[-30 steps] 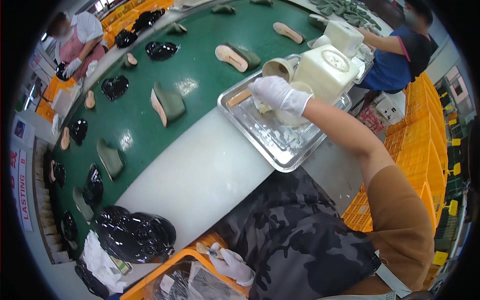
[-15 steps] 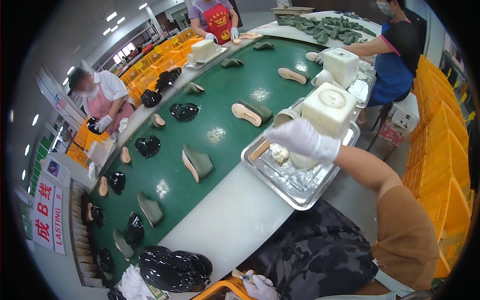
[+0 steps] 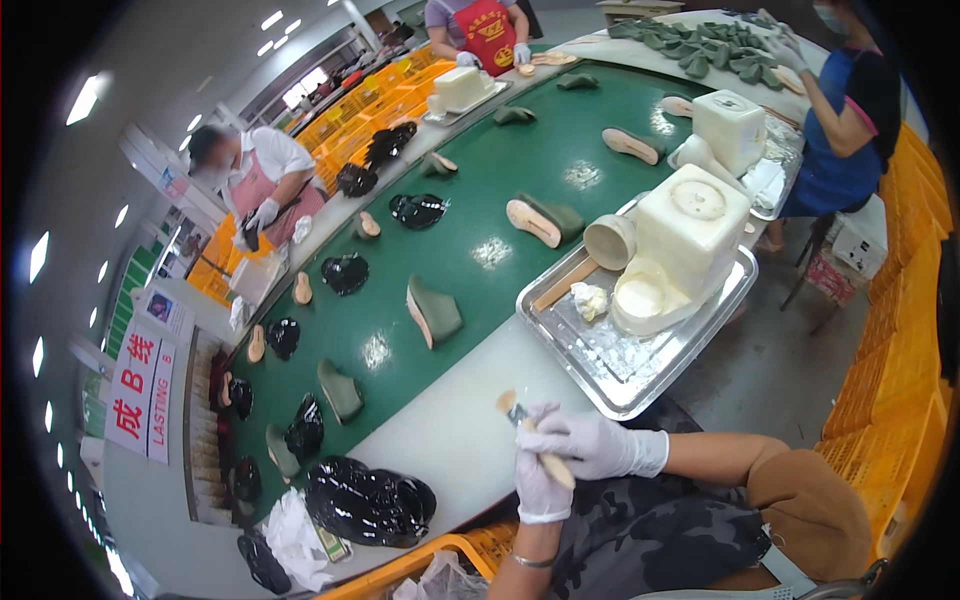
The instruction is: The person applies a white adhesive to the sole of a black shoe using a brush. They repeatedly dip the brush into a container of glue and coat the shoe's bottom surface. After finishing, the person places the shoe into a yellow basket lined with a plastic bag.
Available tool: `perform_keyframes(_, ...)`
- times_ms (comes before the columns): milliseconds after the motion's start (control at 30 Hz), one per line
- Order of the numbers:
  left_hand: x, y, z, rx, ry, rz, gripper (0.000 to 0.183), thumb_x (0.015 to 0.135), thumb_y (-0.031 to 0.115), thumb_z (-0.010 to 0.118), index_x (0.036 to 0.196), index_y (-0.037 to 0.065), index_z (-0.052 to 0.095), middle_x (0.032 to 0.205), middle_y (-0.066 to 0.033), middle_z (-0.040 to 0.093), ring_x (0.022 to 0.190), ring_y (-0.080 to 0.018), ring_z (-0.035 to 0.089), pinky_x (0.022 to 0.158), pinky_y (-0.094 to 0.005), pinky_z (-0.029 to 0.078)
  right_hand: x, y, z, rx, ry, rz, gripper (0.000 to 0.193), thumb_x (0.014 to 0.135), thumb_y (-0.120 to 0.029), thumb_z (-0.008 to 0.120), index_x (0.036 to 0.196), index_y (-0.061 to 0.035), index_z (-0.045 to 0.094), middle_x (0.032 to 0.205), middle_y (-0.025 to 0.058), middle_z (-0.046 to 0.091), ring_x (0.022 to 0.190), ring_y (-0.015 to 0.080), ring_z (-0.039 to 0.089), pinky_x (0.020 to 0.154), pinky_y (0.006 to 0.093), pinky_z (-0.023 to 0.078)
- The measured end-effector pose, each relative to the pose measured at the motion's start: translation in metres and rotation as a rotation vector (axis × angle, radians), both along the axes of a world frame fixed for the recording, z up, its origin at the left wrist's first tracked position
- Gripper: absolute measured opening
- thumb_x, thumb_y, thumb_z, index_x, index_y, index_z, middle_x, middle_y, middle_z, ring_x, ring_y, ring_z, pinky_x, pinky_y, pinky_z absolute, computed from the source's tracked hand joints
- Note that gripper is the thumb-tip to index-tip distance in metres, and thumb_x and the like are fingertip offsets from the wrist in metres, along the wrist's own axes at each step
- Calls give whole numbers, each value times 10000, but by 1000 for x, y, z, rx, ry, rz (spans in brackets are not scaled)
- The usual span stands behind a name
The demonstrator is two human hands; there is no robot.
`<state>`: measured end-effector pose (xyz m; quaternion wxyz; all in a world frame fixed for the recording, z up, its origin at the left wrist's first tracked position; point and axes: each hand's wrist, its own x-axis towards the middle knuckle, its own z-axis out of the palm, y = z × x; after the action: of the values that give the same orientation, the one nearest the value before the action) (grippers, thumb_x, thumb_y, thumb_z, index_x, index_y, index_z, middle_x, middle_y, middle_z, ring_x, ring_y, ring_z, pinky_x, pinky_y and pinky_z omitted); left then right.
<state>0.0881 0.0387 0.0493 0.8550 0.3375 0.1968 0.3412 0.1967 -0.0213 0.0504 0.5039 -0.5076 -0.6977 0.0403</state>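
Note:
Both my hands wear white gloves and meet above the near edge of the worktop. Between them a brush (image 3: pixel 555 468) with a pale wooden handle slants up, its tan bristles pointing away from me. My right hand (image 3: pixel 600 447) closes its fingers round the brush near the metal band. My left hand (image 3: pixel 540 490) is closed about the handle just below; its fingers are partly covered. Beyond my hands, a metal tray (image 3: pixel 600 385) bears a white glue container (image 3: pixel 690 230), a small round cup (image 3: pixel 610 242), a flat wooden stick (image 3: pixel 565 284) and a crumpled white lump (image 3: pixel 589 301).
A green conveyor belt (image 3: pixel 400 310) carries green shoe uppers (image 3: pixel 434 312), pale insoles and black plastic-wrapped shapes. A black plastic-wrapped bundle (image 3: pixel 370 502) lies nearest on the left. An orange crate (image 3: pixel 460 548) stands below me. Several people work around the belt; orange crates (image 3: pixel 880 430) line the right.
My right hand has moved from the cup at the tray down to my left hand. My left hand has risen with the brush, and both now hold it. The view has shifted.

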Motion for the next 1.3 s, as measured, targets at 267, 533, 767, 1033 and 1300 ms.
perform_keyframes(267,-10,-14,1,36,122,-294,387,943,317,436,1179,14,491,1157,-84,529,1057,-158,512,940,-314,391,12,-11,-4,168,318,-99,210,751,-55,623,959,-31,604,884,115,577,794,238,569,682,328,465)
perform_keyframes(533,-127,40,48,1363,1127,760,314,744,52,631,1040,-5,544,930,-136,565,873,-290,511,769,-381,419,84,-47,6,184,426,-441,173,885,-186,480,905,-18,519,764,58,482,720,140,456,674,286,386)
perform_keyframes(767,-177,76,23,1417,2022,528,410,733,205,677,1084,60,523,952,-114,507,888,-291,516,722,-380,472,104,-65,-1,78,364,-509,237,919,-190,440,1046,-10,529,820,50,465,726,129,452,685,269,386)
perform_keyframes(1033,-174,67,24,1546,1750,918,237,760,7,552,998,12,552,864,-149,542,785,-321,547,694,-393,454,111,-76,20,-25,135,-589,252,891,-106,442,1095,7,537,1012,87,465,867,156,509,698,252,480)
perform_keyframes(1300,-158,24,80,1341,1027,1189,298,886,69,494,1159,-44,462,1089,-131,526,928,-208,525,864,-324,427,107,-72,19,136,500,-582,223,873,59,475,1088,11,514,1134,128,549,957,164,576,753,256,515)
